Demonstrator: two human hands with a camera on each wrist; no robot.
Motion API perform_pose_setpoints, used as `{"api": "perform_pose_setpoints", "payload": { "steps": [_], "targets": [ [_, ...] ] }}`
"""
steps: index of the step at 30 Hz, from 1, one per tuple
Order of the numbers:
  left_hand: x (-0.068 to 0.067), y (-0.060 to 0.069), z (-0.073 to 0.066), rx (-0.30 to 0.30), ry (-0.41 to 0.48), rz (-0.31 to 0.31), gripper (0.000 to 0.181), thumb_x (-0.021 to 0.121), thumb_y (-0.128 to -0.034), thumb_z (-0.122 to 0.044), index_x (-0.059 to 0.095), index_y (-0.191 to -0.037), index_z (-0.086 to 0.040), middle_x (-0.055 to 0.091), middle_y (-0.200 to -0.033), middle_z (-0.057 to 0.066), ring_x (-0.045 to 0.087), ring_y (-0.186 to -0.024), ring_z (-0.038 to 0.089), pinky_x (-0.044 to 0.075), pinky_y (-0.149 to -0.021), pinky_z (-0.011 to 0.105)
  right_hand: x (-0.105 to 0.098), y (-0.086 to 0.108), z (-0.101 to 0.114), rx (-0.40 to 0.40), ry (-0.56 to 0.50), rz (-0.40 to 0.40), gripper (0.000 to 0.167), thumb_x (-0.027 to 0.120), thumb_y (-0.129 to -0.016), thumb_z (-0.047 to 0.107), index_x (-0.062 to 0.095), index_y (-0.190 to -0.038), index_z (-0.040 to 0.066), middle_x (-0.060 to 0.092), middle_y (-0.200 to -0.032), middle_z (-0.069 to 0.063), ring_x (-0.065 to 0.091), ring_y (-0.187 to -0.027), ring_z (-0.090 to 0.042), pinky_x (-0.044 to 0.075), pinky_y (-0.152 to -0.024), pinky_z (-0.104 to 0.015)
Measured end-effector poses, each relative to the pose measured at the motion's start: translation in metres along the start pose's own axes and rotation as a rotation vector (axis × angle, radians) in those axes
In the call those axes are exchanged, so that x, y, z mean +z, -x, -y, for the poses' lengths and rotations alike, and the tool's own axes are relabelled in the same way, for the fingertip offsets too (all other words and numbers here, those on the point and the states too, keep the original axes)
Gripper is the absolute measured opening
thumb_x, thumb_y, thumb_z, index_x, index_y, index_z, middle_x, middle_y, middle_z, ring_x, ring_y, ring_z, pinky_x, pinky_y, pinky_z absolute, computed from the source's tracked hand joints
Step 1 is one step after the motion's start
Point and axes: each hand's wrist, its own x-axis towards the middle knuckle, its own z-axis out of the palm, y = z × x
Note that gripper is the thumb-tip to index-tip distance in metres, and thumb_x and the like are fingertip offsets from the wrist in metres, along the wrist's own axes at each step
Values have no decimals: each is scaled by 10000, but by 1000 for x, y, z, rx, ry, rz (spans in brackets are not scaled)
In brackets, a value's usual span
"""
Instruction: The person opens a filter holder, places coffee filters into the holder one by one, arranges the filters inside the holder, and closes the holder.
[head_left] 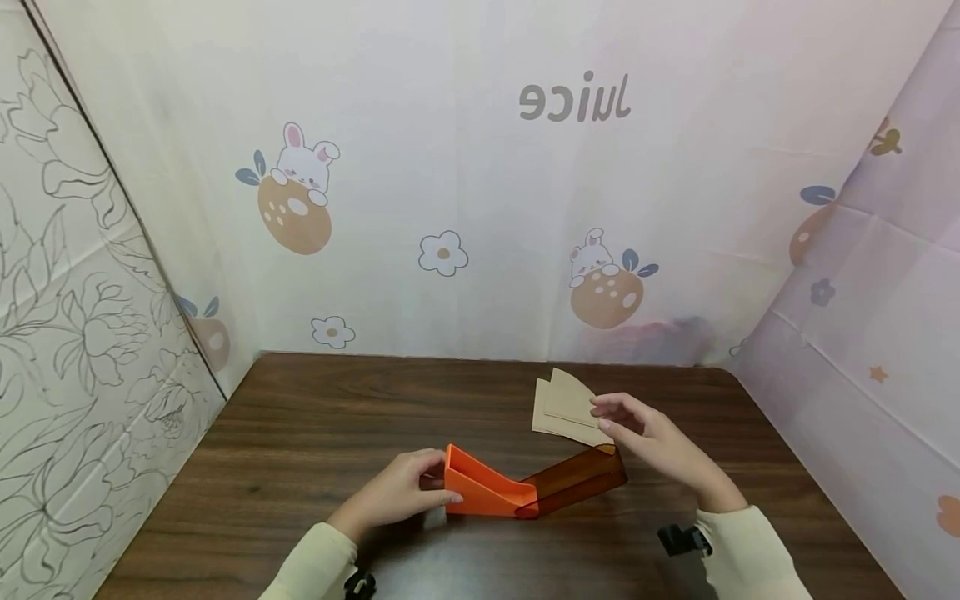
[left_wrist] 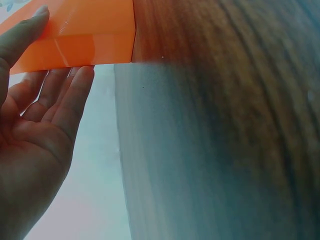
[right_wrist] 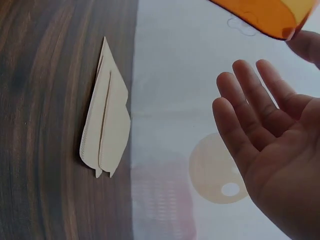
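On the table stands an orange coffee filter holder [head_left: 483,492], with its translucent amber lid [head_left: 573,482] swung open to the right. My left hand [head_left: 397,493] holds the holder's tall left end, thumb on the near side and fingers at the end and behind. In the left wrist view the thumb lies across the orange wall [left_wrist: 90,47]. My right hand [head_left: 656,442] is by the lid's far end. Its fingers [right_wrist: 260,112] are spread and hold nothing; the thumb is at the lid's corner. Tan paper coffee filters [head_left: 566,407] lie just behind the lid.
The dark wood table [head_left: 337,408] reaches back to a printed cloth wall [head_left: 442,308]. More cloth hangs at the left [head_left: 97,333] and right [head_left: 870,333]. A black wrist strap [head_left: 682,540] sits at the right sleeve.
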Motion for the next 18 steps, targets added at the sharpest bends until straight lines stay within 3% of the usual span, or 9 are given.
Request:
{"api": "perform_pose_setpoints", "payload": {
  "steps": [6, 15, 18],
  "targets": [
    [1, 0, 0, 8, -1, -3, 285, 756, -920, -304, 664, -1156, -173, 679, -1092, -63, 665, -1019, 125, 544, -884, 261, -1, -11, -15, 26, 68, -11, 316, 606, -1028, 241, 573, -1326, 142, 642, -1229, -32, 607, -1085, -173, 529, -847, -267],
    [0, 0, -2, -22, -2, -3, 267, 760, -916, -306, 667, -1140, -193, 676, -1091, -68, 661, -1028, 130, 542, -887, 265, 0, -26, -35, 106, 98, -22, 376, 601, -1031, 262, 559, -1349, 66, 633, -1215, -151, 596, -1044, -236, 532, -796, -295],
    [0, 0, -3, -29, 4, -3, 264, 764, -913, -302, 666, -1135, -200, 676, -1090, -70, 661, -1029, 136, 542, -890, 269, 1, -31, -42, 136, 108, -43, 367, 611, -1024, 257, 572, -1336, 68, 645, -1186, -137, 598, -1015, -218, 526, -781, -294]
  ]
}}
